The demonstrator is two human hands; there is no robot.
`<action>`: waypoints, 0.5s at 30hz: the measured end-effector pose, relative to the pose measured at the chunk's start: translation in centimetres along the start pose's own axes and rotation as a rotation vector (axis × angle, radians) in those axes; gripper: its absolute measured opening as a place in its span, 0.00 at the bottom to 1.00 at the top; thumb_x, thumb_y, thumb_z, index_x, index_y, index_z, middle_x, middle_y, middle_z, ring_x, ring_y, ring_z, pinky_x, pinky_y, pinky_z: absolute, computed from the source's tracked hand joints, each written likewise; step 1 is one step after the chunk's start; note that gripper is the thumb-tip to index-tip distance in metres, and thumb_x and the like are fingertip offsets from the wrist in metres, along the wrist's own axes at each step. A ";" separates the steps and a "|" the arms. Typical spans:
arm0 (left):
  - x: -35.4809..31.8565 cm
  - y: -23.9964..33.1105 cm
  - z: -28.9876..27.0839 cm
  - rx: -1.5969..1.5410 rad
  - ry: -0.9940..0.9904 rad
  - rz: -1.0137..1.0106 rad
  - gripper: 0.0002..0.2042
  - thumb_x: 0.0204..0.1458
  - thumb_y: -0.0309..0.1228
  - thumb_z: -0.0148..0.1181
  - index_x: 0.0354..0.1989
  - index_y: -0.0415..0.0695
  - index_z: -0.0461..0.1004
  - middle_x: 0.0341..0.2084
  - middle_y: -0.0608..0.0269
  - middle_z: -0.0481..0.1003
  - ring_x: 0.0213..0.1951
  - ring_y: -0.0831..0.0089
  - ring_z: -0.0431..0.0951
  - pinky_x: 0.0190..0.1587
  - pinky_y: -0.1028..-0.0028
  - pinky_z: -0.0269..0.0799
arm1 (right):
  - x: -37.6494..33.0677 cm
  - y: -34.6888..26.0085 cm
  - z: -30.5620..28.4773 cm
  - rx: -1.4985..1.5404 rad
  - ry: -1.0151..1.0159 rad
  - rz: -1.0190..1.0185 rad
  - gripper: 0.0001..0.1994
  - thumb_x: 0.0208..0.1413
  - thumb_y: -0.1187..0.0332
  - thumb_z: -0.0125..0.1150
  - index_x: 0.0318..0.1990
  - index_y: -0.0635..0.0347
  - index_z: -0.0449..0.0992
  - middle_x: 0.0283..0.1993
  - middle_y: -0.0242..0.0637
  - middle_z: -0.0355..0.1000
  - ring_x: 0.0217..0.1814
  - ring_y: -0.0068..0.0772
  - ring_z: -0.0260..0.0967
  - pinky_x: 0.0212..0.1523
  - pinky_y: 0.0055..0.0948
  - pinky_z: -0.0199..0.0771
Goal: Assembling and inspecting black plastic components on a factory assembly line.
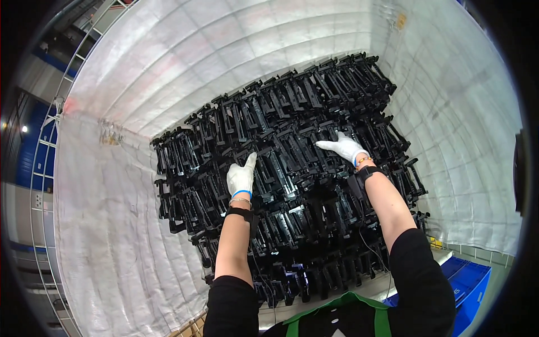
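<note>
Rows of long, narrow black plastic parts [281,146] lie packed side by side below both my hands. My left hand [241,177], in a white glove, is over the left-middle of the rows. Its thumb stretches up and to the right, apart from the fingers, which point down and are partly hidden. Farther right and a little farther away, my right hand [345,147], also gloved in white, is over the parts with its thumb stretched left and its fingers apart from it. No part is visibly lifted in either hand. Whether the fingertips touch the parts, I cannot tell.
A quilted white liner [236,50] walls in the parts at the back and both sides. A metal wire frame [42,163] stands outside it on the left. Blue plastic crates [469,283] are at the lower right. Thin dark cables hang near both my wrists.
</note>
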State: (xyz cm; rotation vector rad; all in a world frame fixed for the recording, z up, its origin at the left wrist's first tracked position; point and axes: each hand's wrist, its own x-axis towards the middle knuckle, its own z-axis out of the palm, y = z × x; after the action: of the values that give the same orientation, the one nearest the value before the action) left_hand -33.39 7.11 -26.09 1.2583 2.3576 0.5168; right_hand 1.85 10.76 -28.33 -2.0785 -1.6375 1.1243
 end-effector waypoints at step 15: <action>-4.8 0.7 -4.0 0.302 0.058 0.235 0.39 0.56 0.69 0.55 0.55 0.41 0.80 0.49 0.43 0.82 0.54 0.48 0.82 0.58 0.56 0.76 | -6.7 -0.7 -2.8 -0.056 -0.154 -0.056 0.59 0.52 0.22 0.54 0.78 0.65 0.55 0.77 0.58 0.59 0.81 0.55 0.55 0.79 0.42 0.54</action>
State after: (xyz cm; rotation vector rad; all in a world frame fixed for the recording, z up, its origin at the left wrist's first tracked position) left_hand -32.61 2.93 -21.47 1.6898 2.4147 0.2748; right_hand 2.98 5.55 -23.31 -2.0097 -1.8053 1.2615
